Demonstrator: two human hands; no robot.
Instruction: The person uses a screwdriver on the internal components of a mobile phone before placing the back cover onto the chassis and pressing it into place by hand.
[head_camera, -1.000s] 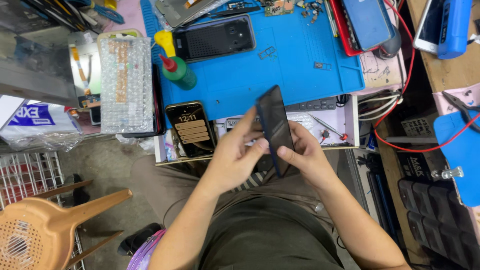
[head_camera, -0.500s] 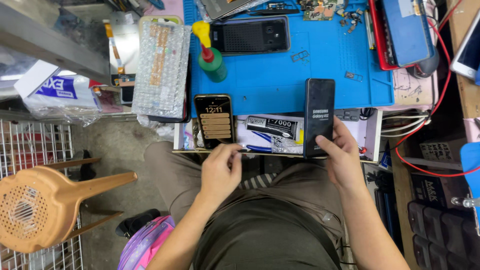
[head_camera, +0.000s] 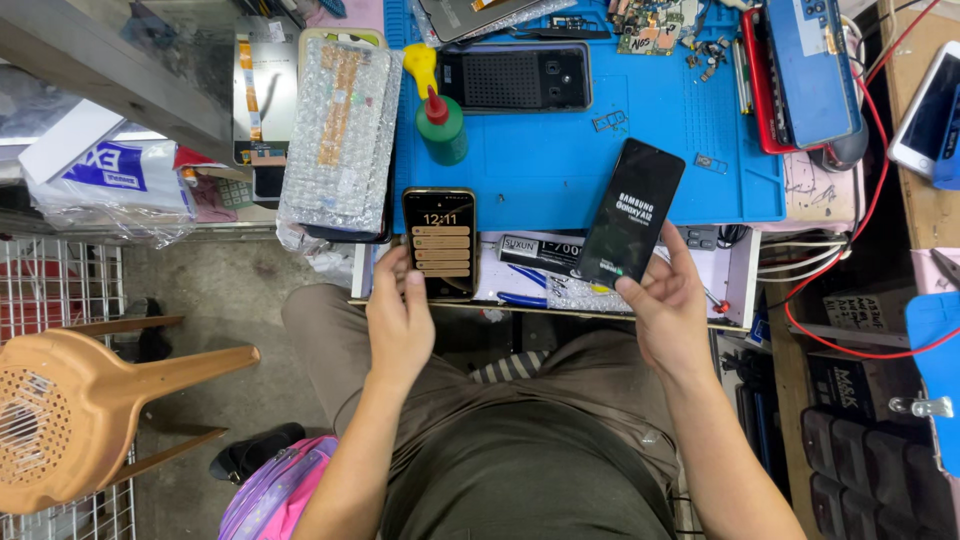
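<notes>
Item 1, right hand (head_camera: 668, 305): I see it at 4 o'clock of the frame centre, forearm running up from the lower right, palm turned upward. Its fingers (head_camera: 683, 262) and thumb curl round the lower end of one black phone (head_camera: 632, 212), gripping it by the edges. The phone tilts toward 1 o'clock, its dark screen up and showing white start-up lettering. Its upper half lies over the blue work mat (head_camera: 560, 160); its lower half is over the open drawer (head_camera: 560, 280).

Item 2, left hand (head_camera: 398, 318): at 8 o'clock of centre, forearm rising from the bottom edge, back of the hand up. The fingers are loosely bent and close on nothing. The thumb tip touches the left bottom edge of a second phone (head_camera: 439, 243), which lies flat with its screen lit, half on the mat's front edge and half over the drawer.

Item 3, count of phones and phone bodies I can make out: the two above; one dark phone shell (head_camera: 515, 76) lying sideways at 12 o'clock on the mat; one white-edged phone (head_camera: 928, 112) at the far 2 o'clock corner. Four in all.

Item 4, singles: one green bottle with a red nozzle (head_camera: 441, 128) at 11 o'clock; one bubble-wrapped bundle (head_camera: 338, 140) at 10 o'clock; one orange plastic stool (head_camera: 90, 410) at 8 o'clock on the floor.
</notes>
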